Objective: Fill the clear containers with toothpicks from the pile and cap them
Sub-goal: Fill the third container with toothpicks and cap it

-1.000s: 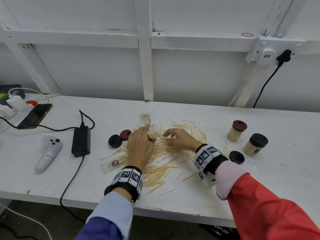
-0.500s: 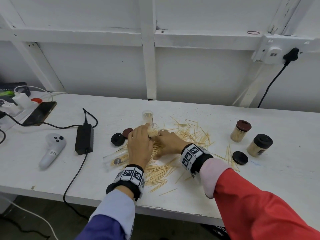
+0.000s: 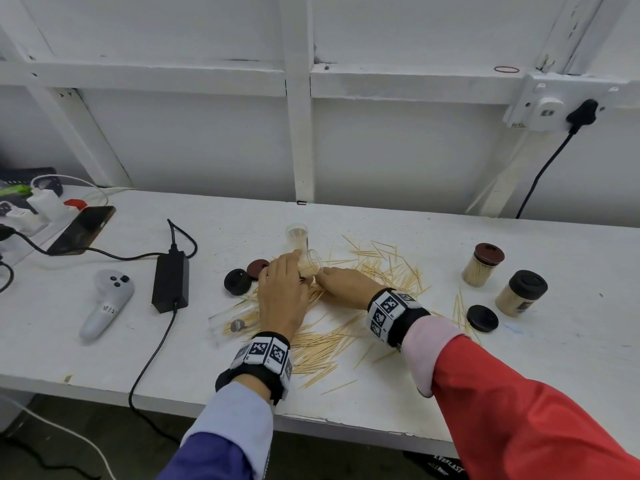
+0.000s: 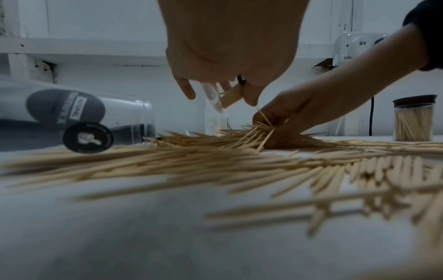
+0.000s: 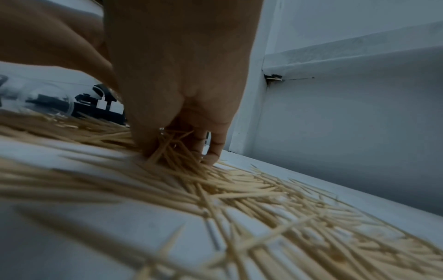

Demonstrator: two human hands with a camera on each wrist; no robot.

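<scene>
A pile of toothpicks (image 3: 349, 306) lies spread over the middle of the white table (image 3: 398, 403). My left hand (image 3: 282, 289) grips a clear container (image 3: 313, 263) tilted over the pile, partly filled with toothpicks, its mouth facing right. My right hand (image 3: 341, 284) is just right of it, fingers curled down into the pile, pinching a bunch of toothpicks (image 5: 172, 149). In the left wrist view the held container (image 4: 228, 95) shows between my fingers. A second clear container (image 3: 297, 235) stands upright behind. A third (image 3: 232, 322) lies on its side to the left.
Two loose caps, black (image 3: 237, 281) and maroon (image 3: 258, 267), lie left of my hands; another black cap (image 3: 482, 318) lies right. Two filled, capped containers (image 3: 483, 268) (image 3: 522, 297) stand at the right. A power adapter (image 3: 170, 281), controller (image 3: 105, 303) and phone (image 3: 83, 229) sit left.
My right hand has slid left across the pile, closing up to the left hand and the tilted container. The left hand has stayed in place with the container.
</scene>
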